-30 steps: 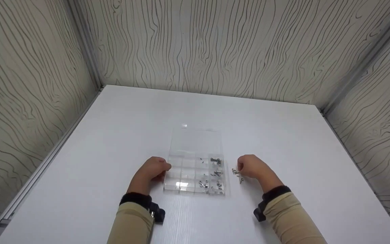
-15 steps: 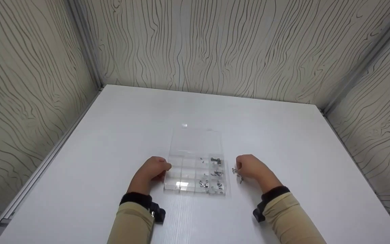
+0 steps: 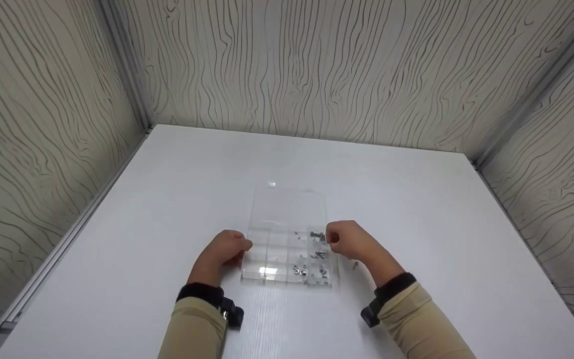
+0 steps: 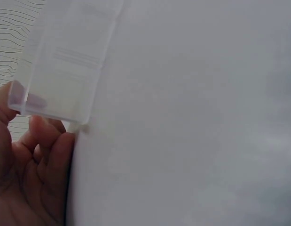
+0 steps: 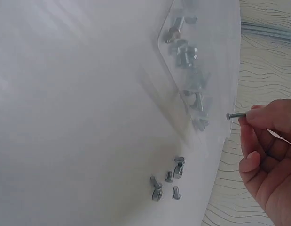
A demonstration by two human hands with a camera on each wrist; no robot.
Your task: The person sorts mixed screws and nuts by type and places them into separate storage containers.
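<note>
Right hand pinched 1 screw above the clear organizer box; left hand fingers curled, gripping its left edge

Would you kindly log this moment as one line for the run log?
left hand: holds clear organizer box edge | right hand: pinches screw over box | loose screws: on white table beside box

I see bright, even, diffuse light with faint shadows. The white surface washes out. The left wrist view is soft and hazy; walls bow at the head view's edges.
</note>
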